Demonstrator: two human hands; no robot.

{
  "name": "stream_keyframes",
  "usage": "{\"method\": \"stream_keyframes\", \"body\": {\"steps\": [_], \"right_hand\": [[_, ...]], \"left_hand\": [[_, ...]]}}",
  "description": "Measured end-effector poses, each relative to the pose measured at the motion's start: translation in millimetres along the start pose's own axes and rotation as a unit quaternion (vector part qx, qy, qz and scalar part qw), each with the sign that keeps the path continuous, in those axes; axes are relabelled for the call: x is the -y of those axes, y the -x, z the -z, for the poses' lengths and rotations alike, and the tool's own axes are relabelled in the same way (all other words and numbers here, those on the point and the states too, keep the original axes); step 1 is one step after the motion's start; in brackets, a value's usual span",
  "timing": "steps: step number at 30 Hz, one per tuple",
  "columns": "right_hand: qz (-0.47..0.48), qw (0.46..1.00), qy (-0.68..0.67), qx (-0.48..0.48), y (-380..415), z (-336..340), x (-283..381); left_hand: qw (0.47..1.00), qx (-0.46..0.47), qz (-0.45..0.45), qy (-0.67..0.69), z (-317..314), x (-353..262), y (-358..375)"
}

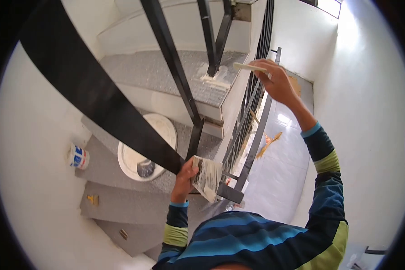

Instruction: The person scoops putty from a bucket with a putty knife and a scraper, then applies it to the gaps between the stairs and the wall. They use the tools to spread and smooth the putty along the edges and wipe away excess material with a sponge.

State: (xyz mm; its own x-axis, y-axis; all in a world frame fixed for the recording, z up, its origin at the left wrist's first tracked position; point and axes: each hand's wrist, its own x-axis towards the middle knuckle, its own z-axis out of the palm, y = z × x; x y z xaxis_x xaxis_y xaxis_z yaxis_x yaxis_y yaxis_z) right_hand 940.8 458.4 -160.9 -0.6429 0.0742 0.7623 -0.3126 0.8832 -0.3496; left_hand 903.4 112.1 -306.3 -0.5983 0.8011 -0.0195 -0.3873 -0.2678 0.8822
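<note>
My left hand [182, 182] is closed on the edge of a small flat board [208, 177] smeared with white paste, beside the lower end of the black railing. Raised to the upper right, my right hand [276, 78] is closed on a thin, pale, flat spreader [247, 67]. That spreader is near the edge of a grey step [166, 67]. White paste [216, 83] surrounds the foot of a black railing post [213, 67] there. Left of the board is a round white tub [123, 159], with whitish material and a dark object [145, 168] inside.
A wide black handrail [99, 85] slants across the stairs. Against the left wall stands a small labelled bucket [79, 157]. A yellow-handled tool [93, 199] and a small brown piece [123, 234] lie on lower steps. Torn brownish scraps [269, 145] lie on the tiled floor [279, 175] beyond the railing.
</note>
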Motion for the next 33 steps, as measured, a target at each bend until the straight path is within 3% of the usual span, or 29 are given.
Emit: {"method": "stream_keyframes", "body": {"steps": [3, 13, 20, 23, 26, 31, 33], "right_hand": [[0.021, 0.998, 0.035, 0.041, -11, -9, -10], [0.152, 0.972, 0.140, 0.110, -33, -40, -34], [0.166, 0.943, 0.237, 0.162, -37, -45, -16], [0.177, 0.900, 0.299, 0.263, -45, -32, -2], [0.174, 0.893, 0.299, 0.288, -60, -11, 9], [0.176, 0.920, 0.271, 0.222, -59, -24, -7], [0.183, 0.921, 0.275, 0.207, -52, -38, -7]], "left_hand": [[0.998, 0.055, 0.012, 0.009, 2, -2, -3], [1.000, 0.015, -0.007, 0.005, -1, 0, -1], [0.999, 0.037, 0.001, -0.001, 6, 2, -1], [0.999, 0.050, 0.014, -0.003, 6, 2, 1], [0.999, 0.051, 0.016, 0.004, 7, 2, 1], [0.999, 0.029, 0.017, 0.034, 7, 3, 2], [0.998, 0.060, 0.016, 0.028, 13, 7, 0]]}}
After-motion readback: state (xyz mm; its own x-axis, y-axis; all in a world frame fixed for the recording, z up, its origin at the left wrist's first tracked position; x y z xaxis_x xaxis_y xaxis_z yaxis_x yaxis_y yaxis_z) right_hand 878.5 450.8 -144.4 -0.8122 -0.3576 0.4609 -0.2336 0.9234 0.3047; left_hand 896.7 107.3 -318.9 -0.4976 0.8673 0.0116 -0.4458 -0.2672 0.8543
